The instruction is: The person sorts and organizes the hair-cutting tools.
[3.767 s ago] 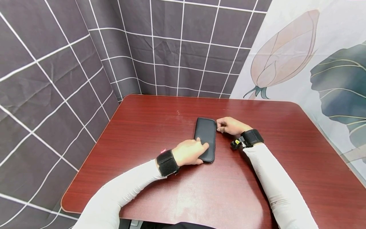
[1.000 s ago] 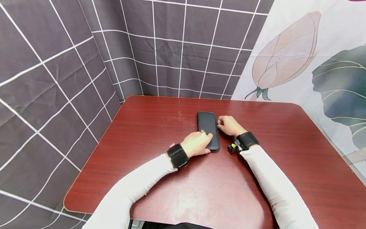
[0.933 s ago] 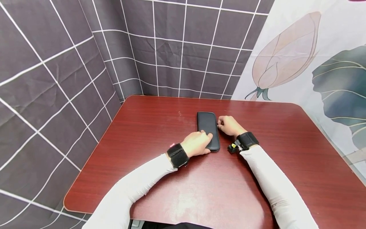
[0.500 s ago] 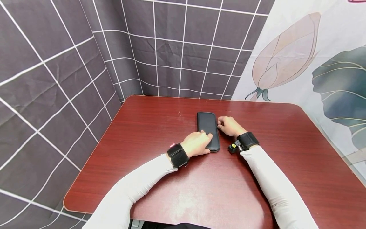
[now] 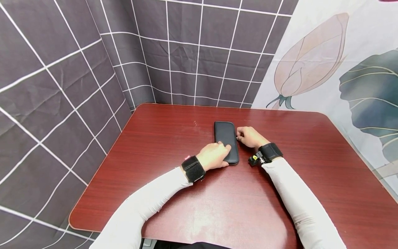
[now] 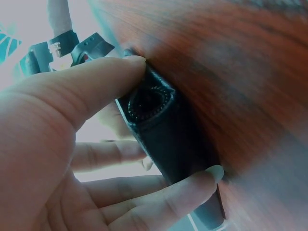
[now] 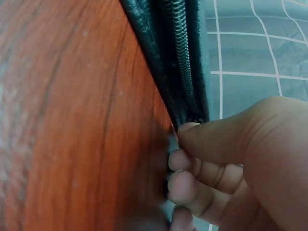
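Note:
A black zip-around wallet (image 5: pixel 225 133) lies lengthwise on the red-brown table. My left hand (image 5: pixel 214 156) grips its near end. In the left wrist view the thumb (image 6: pixel 120 72) presses one side of that end, while the fingers reach over the wallet's broad face. At the wallet's right edge is my right hand (image 5: pixel 250 137), fingers curled. The right wrist view shows the zipper (image 7: pixel 180 45) running along the edge down to the thumb and forefinger, which pinch at its slider end; the pull itself is mostly hidden by them.
The wooden table (image 5: pixel 174 128) has rounded corners. A grey curtain (image 5: pixel 180 52) with a white grid stands behind it and to the left, and a flower-printed cloth (image 5: pixel 311 62) hangs at the right. Black straps (image 5: pixel 193 169) circle both wrists.
Since the oldest frame, the wallet and my left hand have shifted a little away from me, and the right hand sits lower along the wallet's edge. Over the last second almost nothing moves.

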The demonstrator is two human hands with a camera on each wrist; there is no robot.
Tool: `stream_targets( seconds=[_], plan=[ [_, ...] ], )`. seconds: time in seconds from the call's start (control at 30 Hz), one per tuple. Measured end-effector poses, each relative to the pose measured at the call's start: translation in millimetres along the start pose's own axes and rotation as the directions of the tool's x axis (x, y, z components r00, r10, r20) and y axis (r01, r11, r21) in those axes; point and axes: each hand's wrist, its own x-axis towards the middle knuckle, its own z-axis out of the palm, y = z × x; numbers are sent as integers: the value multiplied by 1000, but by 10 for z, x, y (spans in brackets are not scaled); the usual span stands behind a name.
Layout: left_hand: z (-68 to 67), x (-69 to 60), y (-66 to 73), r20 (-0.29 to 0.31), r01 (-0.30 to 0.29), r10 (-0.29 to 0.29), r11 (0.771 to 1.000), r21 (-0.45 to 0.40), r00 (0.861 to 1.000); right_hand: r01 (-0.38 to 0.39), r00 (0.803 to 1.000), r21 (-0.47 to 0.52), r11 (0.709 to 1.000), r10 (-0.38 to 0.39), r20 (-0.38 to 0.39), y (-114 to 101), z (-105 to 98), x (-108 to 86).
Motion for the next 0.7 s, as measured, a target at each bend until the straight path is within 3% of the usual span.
stream_targets(
  seconds=[0.7],
  plan=[
    [-19,-2,6,24,10,-10,1000,-13,1000,36,999,29,999,-37,38,19,-38,-23]
  ],
)
